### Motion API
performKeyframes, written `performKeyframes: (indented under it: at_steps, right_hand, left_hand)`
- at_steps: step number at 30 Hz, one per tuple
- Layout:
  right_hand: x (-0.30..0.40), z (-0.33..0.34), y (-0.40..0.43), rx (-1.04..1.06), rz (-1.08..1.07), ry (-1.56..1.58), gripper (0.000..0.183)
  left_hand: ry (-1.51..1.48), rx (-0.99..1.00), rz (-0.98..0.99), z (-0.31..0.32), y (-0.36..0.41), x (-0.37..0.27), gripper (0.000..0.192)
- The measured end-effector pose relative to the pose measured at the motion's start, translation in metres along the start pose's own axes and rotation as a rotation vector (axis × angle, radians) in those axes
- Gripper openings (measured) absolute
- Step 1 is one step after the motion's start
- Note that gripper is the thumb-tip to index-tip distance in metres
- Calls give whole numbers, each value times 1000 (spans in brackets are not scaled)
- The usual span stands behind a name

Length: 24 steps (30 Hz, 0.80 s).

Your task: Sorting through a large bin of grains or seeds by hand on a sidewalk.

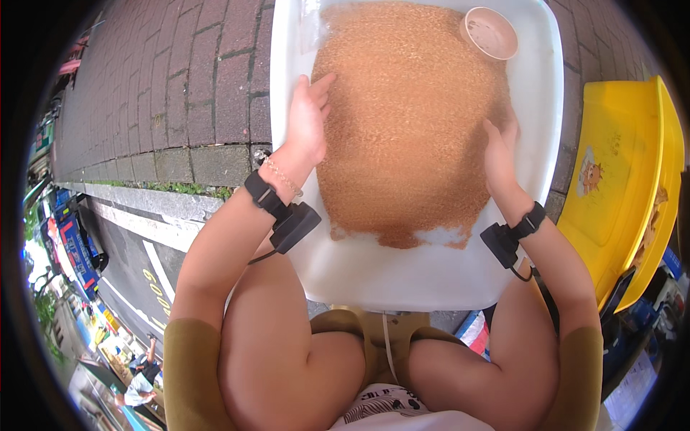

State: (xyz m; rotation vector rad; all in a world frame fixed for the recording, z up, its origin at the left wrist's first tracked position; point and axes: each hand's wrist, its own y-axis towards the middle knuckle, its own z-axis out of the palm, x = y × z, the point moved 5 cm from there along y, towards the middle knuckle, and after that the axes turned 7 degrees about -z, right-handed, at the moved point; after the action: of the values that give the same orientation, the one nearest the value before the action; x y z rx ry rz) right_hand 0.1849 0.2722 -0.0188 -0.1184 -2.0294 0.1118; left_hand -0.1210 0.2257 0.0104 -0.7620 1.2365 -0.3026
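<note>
A white plastic tub [366, 275] stands before me, between my knees. Fine brown grains [404, 129], whose kind I cannot tell, cover most of its floor in a broad layer. At the left border of this layer is my left hand [309, 118], fingers spread and holding nothing. My right hand [501, 148] is along the opposite border, thumb apart from the fingers; some fingertips are hard to make out against the grains. In the tub's far right corner, a pale bowl [489, 35] rests tilted on the grains, with a few specks inside.
A yellow plastic bin [609, 145] with a cartoon picture stands right of the tub. Brick paving [178, 70] stretches left, ending at a stone kerb [145, 207] beside a marked road. Black devices [295, 229] are strapped to both wrists. Another person [143, 380] is far off, lower left.
</note>
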Motion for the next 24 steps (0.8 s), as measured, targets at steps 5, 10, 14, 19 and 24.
performKeyframes:
  at_steps: [5, 10, 14, 19, 24]
  right_hand:
    - [56, 21, 4, 182, -342, -235, 58]
    - [109, 57, -1, 240, -722, -467, 58]
    - [127, 81, -18, 288, -845, -541, 59]
    - [123, 78, -33, 412, -956, -574, 59]
    - [103, 61, -30, 447, -939, -633, 60]
  left_hand:
    - [-69, 42, -46, -13, -2, -6, 69]
    - [36, -10, -64, -4, -7, -8, 68]
    - [60, -19, -54, -1, -9, -9, 68]
    - [31, -22, -53, 4, -17, -16, 67]
    - [60, -48, -32, 4, -16, -17, 66]
